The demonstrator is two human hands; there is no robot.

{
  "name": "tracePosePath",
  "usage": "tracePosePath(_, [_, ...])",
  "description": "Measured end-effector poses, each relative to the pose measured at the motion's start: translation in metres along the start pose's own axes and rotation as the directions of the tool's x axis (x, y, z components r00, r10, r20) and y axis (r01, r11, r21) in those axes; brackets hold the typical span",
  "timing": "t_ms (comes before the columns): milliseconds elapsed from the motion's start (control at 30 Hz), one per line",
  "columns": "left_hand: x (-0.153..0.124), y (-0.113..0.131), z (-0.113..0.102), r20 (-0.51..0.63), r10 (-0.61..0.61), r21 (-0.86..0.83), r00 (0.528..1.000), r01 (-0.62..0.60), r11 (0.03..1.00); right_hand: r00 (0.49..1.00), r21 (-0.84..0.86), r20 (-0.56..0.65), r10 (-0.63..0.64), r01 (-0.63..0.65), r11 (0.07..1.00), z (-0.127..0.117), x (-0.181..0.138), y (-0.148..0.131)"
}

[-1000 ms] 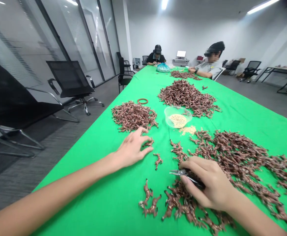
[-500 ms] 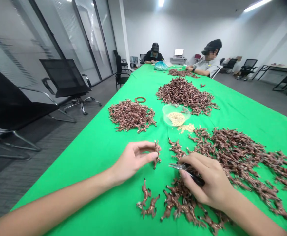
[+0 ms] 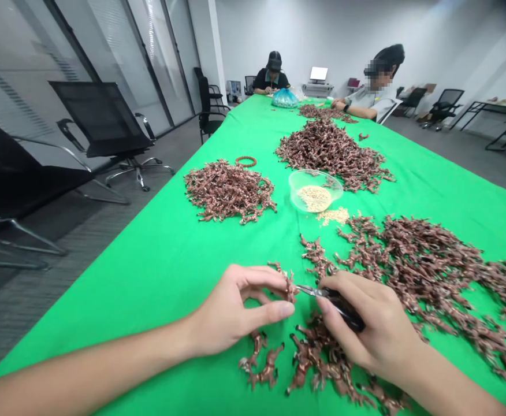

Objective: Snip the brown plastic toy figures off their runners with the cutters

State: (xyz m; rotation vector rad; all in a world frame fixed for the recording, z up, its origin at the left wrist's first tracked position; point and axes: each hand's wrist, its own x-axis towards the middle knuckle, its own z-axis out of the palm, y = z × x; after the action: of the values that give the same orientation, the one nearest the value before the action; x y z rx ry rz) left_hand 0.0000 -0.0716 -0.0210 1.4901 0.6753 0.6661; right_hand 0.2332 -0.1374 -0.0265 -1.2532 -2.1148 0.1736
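My left hand [image 3: 235, 309] pinches a small brown plastic figure [image 3: 286, 281] between thumb and fingers, just above the green cloth [image 3: 166, 260]. My right hand [image 3: 369, 326] is closed round small pliers [image 3: 322, 296] with a dark handle; their metal tip touches the figure. A few loose brown figures [image 3: 264, 361] lie below my left hand. Under and beside my right hand spreads a large pile of the same figures [image 3: 430, 271].
Another heap of figures [image 3: 229, 190] lies ahead left with a brown ring [image 3: 246, 162] behind it. A clear bowl of pale beads [image 3: 315, 192] and a further heap [image 3: 333, 153] sit ahead. Two people work at the far end. Black chairs [image 3: 105, 124] stand left.
My left hand picked a figure off the cloth and brought it back to the pliers' tip. My right hand stayed in place holding the pliers. The view tilted slightly downward.
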Motion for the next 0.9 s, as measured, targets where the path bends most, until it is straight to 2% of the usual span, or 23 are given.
tracePosePath(267, [-0.002,0.002,0.0,0.01,-0.003,0.015,1.0,0.003,1.0,0.999,0.027,0.015,-0.052,0.051,0.998,-0.001,0.0,-0.002])
tracePosePath(567, [-0.001,0.003,-0.001,0.026,0.016,0.024,1.0,-0.017,1.0,0.996,-0.02,-0.01,-0.086,0.085,0.996,-0.003,0.002,-0.006])
tracePosePath(700, [0.0,0.006,0.0,0.014,0.024,0.06,1.0,-0.024,0.998,0.999,0.044,0.018,-0.033,0.032,0.999,-0.004,0.003,-0.012])
tracePosePath(900, [-0.003,0.008,0.002,-0.058,0.108,0.201,0.993,-0.094,0.975,0.979,0.153,0.156,0.132,-0.156,0.976,-0.008,0.006,-0.02])
